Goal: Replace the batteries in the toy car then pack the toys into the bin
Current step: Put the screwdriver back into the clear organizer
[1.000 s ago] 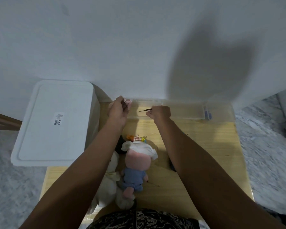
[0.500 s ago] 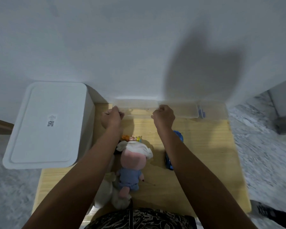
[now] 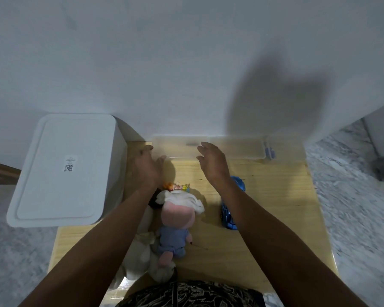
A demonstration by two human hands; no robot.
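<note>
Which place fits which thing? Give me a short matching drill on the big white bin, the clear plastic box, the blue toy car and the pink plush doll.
Things:
1. big white lidded bin
2. clear plastic box
3. blue toy car
4. pink plush doll

Places:
A. between the forearms
B. against the wall
C. left of the table
D. partly under the right forearm

Pairs: 1-C, 2-B, 3-D, 4-A

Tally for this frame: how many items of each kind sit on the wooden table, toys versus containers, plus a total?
Plush toys: 2, the pink-headed doll and a white plush beside it, partly under the left arm.
Toy car: 1, blue toy car, partly hidden by the right arm.
Small colourful toy: 1, too blurred to identify.
Clear plastic box: 1.
White lidded bin: 1.
Total: 6.
</note>
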